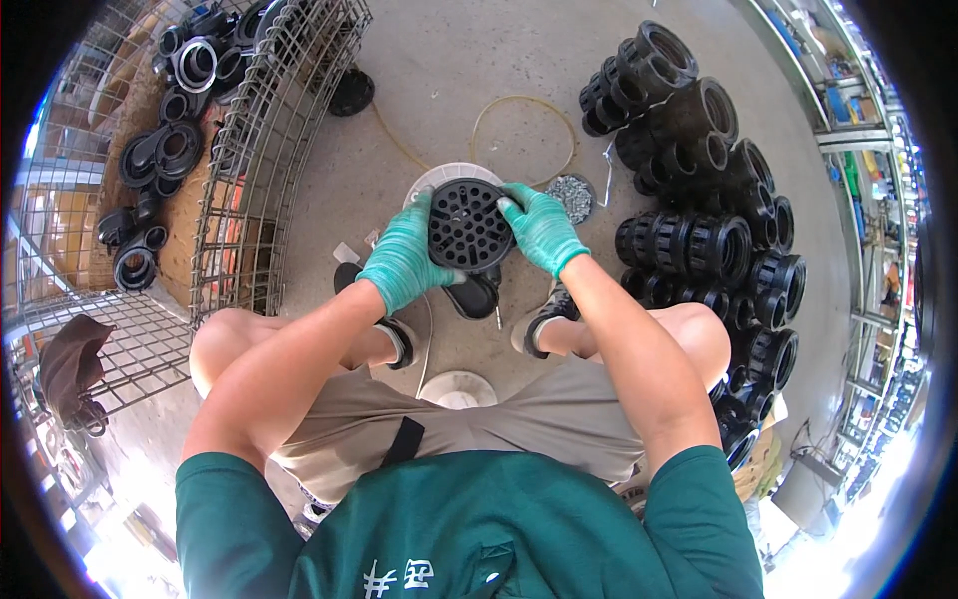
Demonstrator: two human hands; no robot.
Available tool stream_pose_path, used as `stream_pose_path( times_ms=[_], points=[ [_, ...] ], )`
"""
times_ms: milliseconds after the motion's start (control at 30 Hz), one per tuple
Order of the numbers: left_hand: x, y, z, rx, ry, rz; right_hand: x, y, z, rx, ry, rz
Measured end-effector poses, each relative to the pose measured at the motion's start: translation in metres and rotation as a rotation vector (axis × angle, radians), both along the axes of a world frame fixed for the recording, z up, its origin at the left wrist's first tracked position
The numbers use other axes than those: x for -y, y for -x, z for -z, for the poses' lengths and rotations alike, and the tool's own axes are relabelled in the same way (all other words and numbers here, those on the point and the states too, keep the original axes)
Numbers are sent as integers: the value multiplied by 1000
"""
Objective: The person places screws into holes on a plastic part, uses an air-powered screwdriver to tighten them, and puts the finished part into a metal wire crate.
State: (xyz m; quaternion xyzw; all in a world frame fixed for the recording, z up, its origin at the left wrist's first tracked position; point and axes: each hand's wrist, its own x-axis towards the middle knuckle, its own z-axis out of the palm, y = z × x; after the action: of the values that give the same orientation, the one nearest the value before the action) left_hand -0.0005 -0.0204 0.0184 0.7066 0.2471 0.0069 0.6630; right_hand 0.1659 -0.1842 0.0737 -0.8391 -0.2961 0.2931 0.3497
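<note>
The left hand, in a green glove, is gripping the round black grate by its left side, its fingers bending around the rim. The right hand, gloved alike, is holding the upper right edge, its fingers closing on the rim. The grate is sitting between the two hands, ahead of the person's knees, and is partly covering a white round surface; whether it is resting there, I cannot tell. A black rounded part is showing just below the grate.

Around them the grey concrete floor is spreading out. A round container of small grey pieces is standing near the right hand, and a yellowish hose is curling behind. On the left, a wire cage is holding black fittings, and a brown cloth-like item is hanging beside its mesh. On the right, black ribbed fittings are lying heaped, while metal shelving is running along the room's edge.
</note>
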Motion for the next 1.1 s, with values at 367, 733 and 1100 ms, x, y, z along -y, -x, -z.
stream_pose_path(
  times_ms=[367, 733, 1100],
  points=[
    [4, -2, 0, -7, 162, -101, -2, 2, -2, 18, 8, 9],
    [5, -4, -66, -4, -331, 97, 18, -18, -4, 78, 49, 71],
    [-9, -40, -142, 187, -510, 26, 117, -150, 157, 237, 469, 75]
  ],
)
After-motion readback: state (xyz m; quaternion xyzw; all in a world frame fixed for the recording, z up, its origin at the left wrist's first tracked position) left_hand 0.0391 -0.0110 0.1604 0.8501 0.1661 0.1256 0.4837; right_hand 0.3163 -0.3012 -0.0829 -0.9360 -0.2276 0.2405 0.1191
